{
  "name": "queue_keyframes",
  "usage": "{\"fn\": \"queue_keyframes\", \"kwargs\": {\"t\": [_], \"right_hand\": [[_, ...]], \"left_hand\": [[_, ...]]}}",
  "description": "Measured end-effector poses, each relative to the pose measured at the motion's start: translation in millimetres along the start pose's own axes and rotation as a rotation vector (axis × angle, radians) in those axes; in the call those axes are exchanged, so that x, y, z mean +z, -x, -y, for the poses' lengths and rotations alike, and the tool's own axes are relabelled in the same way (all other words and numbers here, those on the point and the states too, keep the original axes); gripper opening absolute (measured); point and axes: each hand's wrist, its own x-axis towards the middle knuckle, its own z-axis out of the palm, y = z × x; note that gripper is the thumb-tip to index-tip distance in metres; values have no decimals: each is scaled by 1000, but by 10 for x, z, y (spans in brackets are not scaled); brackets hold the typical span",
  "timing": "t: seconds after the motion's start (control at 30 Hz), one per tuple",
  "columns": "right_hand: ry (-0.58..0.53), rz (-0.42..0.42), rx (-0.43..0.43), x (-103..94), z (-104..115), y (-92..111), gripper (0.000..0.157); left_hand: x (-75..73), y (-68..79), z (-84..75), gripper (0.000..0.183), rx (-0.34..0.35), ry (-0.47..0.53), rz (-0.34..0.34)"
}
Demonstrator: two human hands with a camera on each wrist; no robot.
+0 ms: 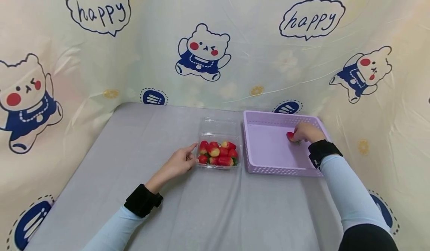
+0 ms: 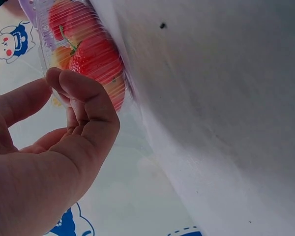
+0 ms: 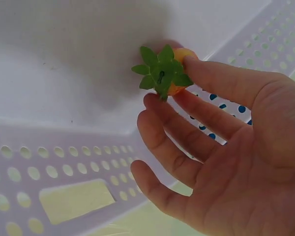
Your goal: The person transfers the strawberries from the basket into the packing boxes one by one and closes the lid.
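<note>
My left hand is at the left side of a clear plastic box, its thumb and forefinger pinching the rim. Several red strawberries with pale yellow tips fill the box, and its lid is folded back. Over the right part of a lilac basket, my right hand pinches one strawberry between thumb and fingers. In the right wrist view, the green leafy cap faces the camera, close over the basket's floor, and the other fingers are loosely bent.
The basket stands right of the box, with low perforated walls. A grey cloth covers the table under both. Behind and at the sides hangs a pale curtain printed with bears and the word "happy".
</note>
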Motion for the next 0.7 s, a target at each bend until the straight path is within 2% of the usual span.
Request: {"fn": "queue_keyframes", "kwargs": {"t": [0.37, 0.7], "right_hand": [[42, -58, -73, 46, 115, 109, 29], [84, -31, -42, 54, 210, 12, 15]], "left_hand": [[10, 16, 12, 68, 14, -5, 1], [6, 12, 9, 68, 21, -1, -4]]}}
